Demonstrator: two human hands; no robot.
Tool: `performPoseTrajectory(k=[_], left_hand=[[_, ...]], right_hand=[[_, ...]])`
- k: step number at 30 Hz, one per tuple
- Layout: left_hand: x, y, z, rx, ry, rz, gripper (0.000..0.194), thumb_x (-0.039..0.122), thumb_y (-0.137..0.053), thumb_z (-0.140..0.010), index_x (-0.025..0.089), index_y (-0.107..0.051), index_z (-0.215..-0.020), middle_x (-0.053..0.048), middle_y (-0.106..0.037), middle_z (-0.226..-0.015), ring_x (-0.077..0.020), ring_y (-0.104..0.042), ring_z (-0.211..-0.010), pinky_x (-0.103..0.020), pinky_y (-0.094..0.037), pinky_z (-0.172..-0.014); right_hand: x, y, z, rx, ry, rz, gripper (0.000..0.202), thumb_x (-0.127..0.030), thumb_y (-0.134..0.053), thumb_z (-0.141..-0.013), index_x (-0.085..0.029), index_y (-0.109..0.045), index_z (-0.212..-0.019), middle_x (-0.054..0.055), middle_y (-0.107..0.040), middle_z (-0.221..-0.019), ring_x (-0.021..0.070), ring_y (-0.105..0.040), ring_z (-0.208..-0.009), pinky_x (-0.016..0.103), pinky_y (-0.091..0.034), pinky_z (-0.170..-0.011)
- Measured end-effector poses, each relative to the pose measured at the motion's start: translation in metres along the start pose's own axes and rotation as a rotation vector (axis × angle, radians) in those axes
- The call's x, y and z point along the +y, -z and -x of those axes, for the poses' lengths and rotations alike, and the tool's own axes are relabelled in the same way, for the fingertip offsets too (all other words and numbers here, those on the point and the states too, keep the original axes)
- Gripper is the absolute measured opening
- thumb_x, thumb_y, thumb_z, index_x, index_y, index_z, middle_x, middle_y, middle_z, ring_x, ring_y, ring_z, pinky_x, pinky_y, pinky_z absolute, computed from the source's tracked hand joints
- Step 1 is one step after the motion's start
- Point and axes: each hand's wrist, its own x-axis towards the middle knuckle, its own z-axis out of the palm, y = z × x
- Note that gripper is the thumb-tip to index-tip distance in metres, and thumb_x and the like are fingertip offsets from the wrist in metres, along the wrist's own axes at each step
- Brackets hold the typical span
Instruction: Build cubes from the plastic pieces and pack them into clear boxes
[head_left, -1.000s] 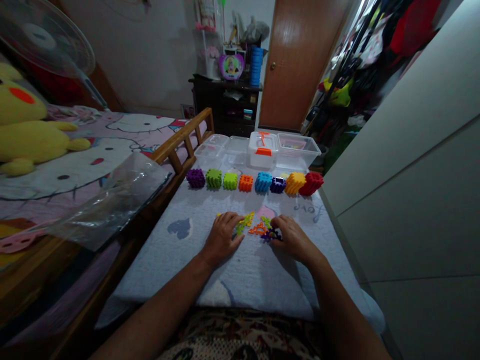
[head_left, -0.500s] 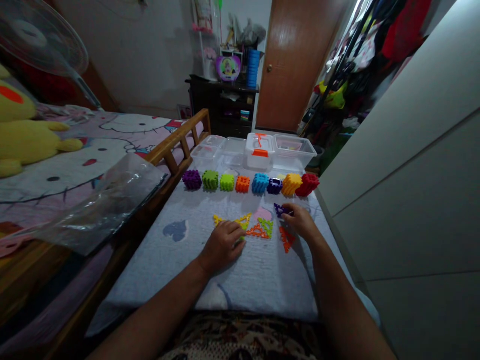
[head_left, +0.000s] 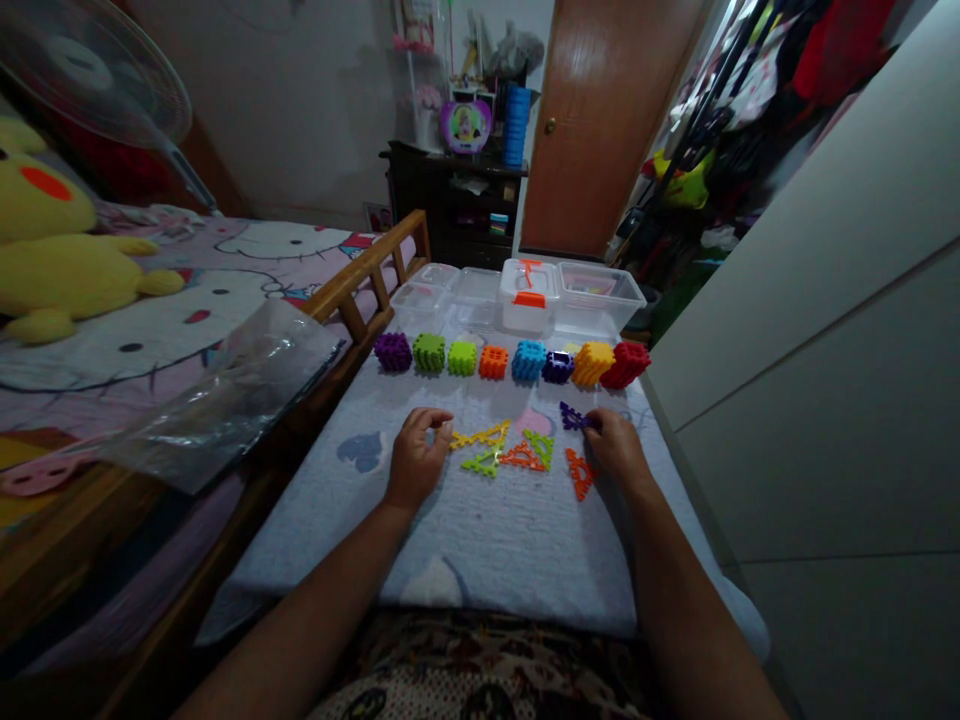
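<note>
My left hand (head_left: 417,458) is closed at the left end of a yellow triangle piece (head_left: 489,435), thumb and fingertips pinching its tip. Below the yellow piece lies a light green triangle piece (head_left: 484,460). To the right, an orange triangle piece (head_left: 523,457) adjoins another green triangle piece (head_left: 541,447). My right hand (head_left: 616,447) grips the right end of a dark purple triangle piece (head_left: 573,416), whose toothed left side shows. A second orange triangle piece (head_left: 579,474) lies just below that hand, apart from the others.
Behind the pieces runs a row of coloured stacks, from a purple stack (head_left: 393,352) to a red stack (head_left: 626,365). Clear plastic boxes (head_left: 600,290) and a lidded box with an orange latch (head_left: 529,298) stand farther back. A wooden bed rail (head_left: 367,268) borders the left side.
My left hand has shifted left, uncovering the yellow and green pieces, and now pinches the yellow tip. My right hand still holds the dark purple piece. The camera view has shifted slightly.
</note>
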Motion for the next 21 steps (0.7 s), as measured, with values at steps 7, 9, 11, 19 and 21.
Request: performPoseTrajectory(k=[7,9,11,19,21], left_hand=[[-0.006,-0.002,-0.001,0.009,0.089,0.019,0.017,0.023,-0.055,-0.080,0.020,-0.066,-0.092,-0.003,-0.062,-0.090,-0.0191,-0.061,-0.087,-0.033,-0.050,-0.085],[-0.005,-0.002,-0.001,0.003,0.094,0.017,0.017,0.023,-0.055,-0.080,0.020,-0.066,-0.092,-0.003,-0.062,-0.090,-0.0192,-0.061,-0.087,-0.032,-0.051,-0.083],[-0.005,-0.002,-0.001,0.003,0.094,0.017,0.017,0.024,-0.055,-0.080,0.020,-0.067,-0.091,-0.003,-0.063,-0.090,-0.0194,-0.062,-0.086,-0.032,-0.051,-0.082],[-0.004,-0.002,-0.001,-0.034,0.095,0.048,0.016,0.027,-0.055,-0.078,0.019,-0.066,-0.088,-0.003,-0.065,-0.086,-0.0186,-0.063,-0.082,-0.033,-0.052,-0.082],[-0.002,-0.001,0.000,-0.036,0.085,0.049,0.016,0.027,-0.055,-0.078,0.019,-0.066,-0.087,-0.003,-0.066,-0.086,-0.0186,-0.063,-0.082,-0.032,-0.052,-0.080]], right_hand=[[0.006,0.004,0.004,-0.012,0.043,0.074,0.014,-0.023,-0.062,-0.082,-0.018,-0.075,-0.085,0.011,-0.073,-0.090,0.0226,-0.065,-0.083,0.030,-0.041,-0.070],[0.006,0.007,0.005,-0.012,0.060,0.016,0.014,-0.022,-0.062,-0.081,-0.018,-0.075,-0.082,0.009,-0.073,-0.084,0.0211,-0.064,-0.077,0.029,-0.040,-0.069],[0.006,0.010,0.004,0.002,0.051,-0.077,0.013,-0.023,-0.062,-0.079,-0.018,-0.074,-0.077,0.007,-0.072,-0.077,0.0191,-0.063,-0.071,0.028,-0.040,-0.066],[-0.018,0.017,-0.029,0.235,0.006,-0.308,0.022,-0.038,-0.063,-0.079,-0.018,-0.069,-0.072,0.005,-0.069,-0.069,0.0167,-0.058,-0.061,0.027,-0.038,-0.061],[-0.025,0.013,-0.040,0.255,-0.004,-0.292,0.023,-0.037,-0.062,-0.081,-0.017,-0.069,-0.072,0.006,-0.071,-0.071,0.0172,-0.059,-0.063,0.027,-0.039,-0.062]])
